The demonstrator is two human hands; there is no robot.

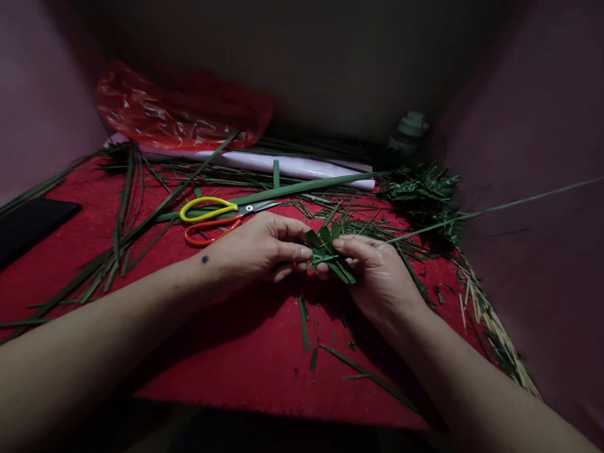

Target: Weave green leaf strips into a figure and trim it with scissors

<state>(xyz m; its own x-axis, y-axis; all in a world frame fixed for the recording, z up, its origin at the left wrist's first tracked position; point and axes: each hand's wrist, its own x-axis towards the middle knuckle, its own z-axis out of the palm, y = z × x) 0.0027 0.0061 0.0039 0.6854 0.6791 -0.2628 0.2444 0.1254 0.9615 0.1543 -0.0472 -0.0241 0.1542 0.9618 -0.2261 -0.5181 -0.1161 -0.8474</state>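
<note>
A small woven piece of green leaf strips [328, 249] is pinched between both hands above the red table surface. My left hand [263, 248] grips its left side with thumb and fingers. On the other side, my right hand [378, 270] closes round its right edge. One long thin strip [521, 203] runs from the right hand far out to the right. Just behind the left hand lie scissors [216, 217] with one yellow and one red handle, their blades pointing right.
Loose leaf strips [126, 227] lie over the red table [228, 363]. Farther back are a red plastic bag [177, 115], a white roll [289, 165], a bottle [408, 132] and a green leafy pile [420, 188]. A dark flat object [26, 228] lies at left.
</note>
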